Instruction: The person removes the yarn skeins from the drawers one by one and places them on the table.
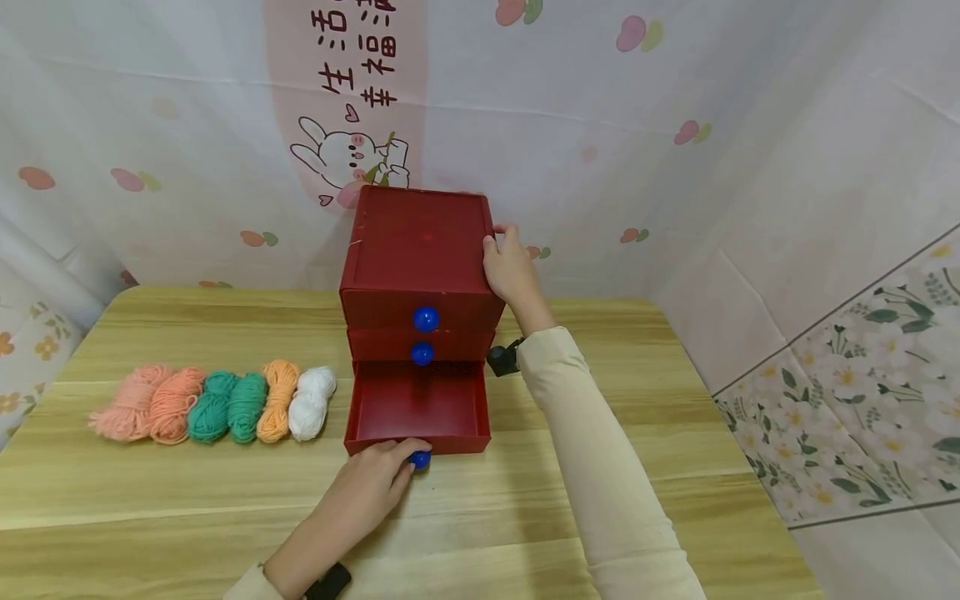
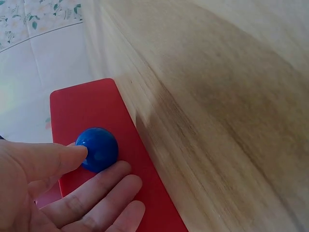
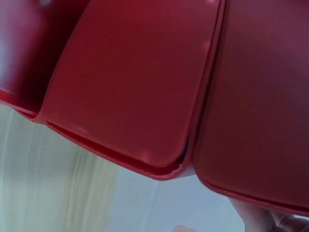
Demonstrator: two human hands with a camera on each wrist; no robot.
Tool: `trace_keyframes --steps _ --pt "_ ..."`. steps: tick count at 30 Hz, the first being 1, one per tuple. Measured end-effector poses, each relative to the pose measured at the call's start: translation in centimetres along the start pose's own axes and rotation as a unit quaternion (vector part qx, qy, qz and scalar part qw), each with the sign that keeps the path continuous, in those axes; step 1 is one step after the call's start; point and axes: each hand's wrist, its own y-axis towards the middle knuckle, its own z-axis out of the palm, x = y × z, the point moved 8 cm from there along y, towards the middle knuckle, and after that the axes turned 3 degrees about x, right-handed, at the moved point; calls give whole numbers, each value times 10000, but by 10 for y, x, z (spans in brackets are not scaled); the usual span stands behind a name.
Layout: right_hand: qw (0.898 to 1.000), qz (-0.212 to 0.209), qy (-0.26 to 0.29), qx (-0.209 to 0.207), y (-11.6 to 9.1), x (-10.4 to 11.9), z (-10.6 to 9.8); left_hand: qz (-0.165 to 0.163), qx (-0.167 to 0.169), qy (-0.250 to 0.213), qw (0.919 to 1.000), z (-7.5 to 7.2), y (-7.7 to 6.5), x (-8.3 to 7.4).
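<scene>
A red drawer cabinet (image 1: 422, 242) stands on the wooden table, with three drawers one above another, each with a round blue knob. The bottom drawer (image 1: 420, 412) is pulled out and nothing shows inside it. My left hand (image 1: 367, 492) pinches the lowest blue knob (image 2: 100, 150) between thumb and fingers, at the drawer's front. At the cabinet's upper right side, my right hand (image 1: 513, 267) grips the edge, thumb near the top and fingers partly hidden behind. Closed above the bottom drawer are the middle drawer (image 3: 130, 82) and the top drawer (image 3: 260, 96).
Left of the cabinet lies a row of yarn skeins: pink (image 1: 131, 404), coral (image 1: 177, 406), green (image 1: 246, 407), orange (image 1: 278, 402) and white (image 1: 312, 403). A patterned curtain (image 1: 585, 125) hangs behind the table (image 1: 600, 358). A black wrist camera (image 1: 502, 358) is by the right sleeve.
</scene>
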Motion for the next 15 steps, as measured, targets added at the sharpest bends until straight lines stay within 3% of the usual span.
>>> trace_keyframes --steps 15 --pt "10000 71 0 67 -1 0 0 -137 73 -260 9995 -2 13 6"
